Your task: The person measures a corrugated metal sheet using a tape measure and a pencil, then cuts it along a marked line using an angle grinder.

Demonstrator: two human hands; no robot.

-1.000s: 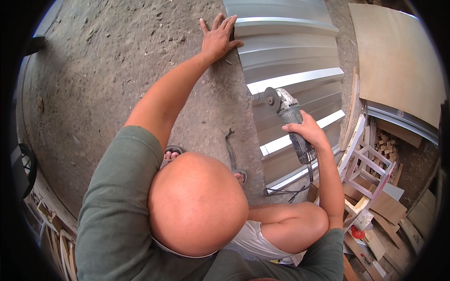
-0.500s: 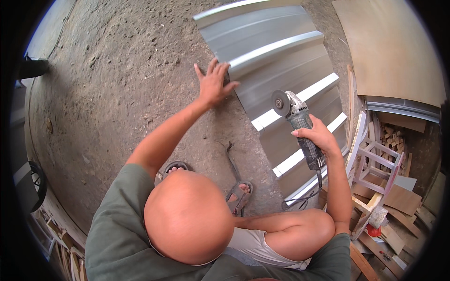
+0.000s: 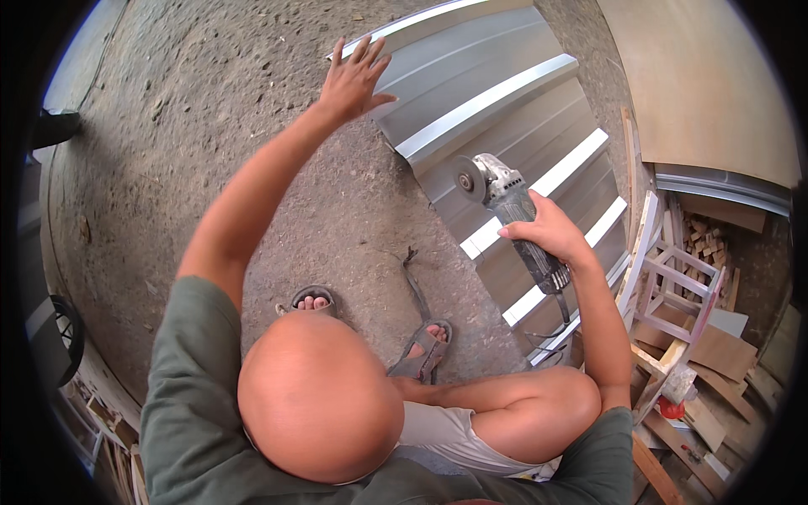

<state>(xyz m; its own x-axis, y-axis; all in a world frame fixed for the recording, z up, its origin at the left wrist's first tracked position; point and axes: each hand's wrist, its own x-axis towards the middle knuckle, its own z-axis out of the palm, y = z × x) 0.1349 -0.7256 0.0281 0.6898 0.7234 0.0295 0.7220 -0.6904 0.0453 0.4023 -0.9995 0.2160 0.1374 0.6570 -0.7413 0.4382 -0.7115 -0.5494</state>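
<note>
The right hand [image 3: 551, 231] clasped the grinder [image 3: 515, 215], fingers partly hidden, above the sheet [image 3: 534, 126]. At ten o'clock from it, the left hand [image 3: 352, 86] was spread by the sheet's edge, contact unclear. A board [image 3: 711, 93] at two was cut off; a pink frame [image 3: 664, 319] and offcuts [image 3: 722, 352] crowded four.

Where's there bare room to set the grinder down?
The widest bare patch is the rough ground left of the left hand and forearm. A smaller one lies between the right sandal, the dark strip and the sheet. The lower right is crowded with wood scraps.
</note>
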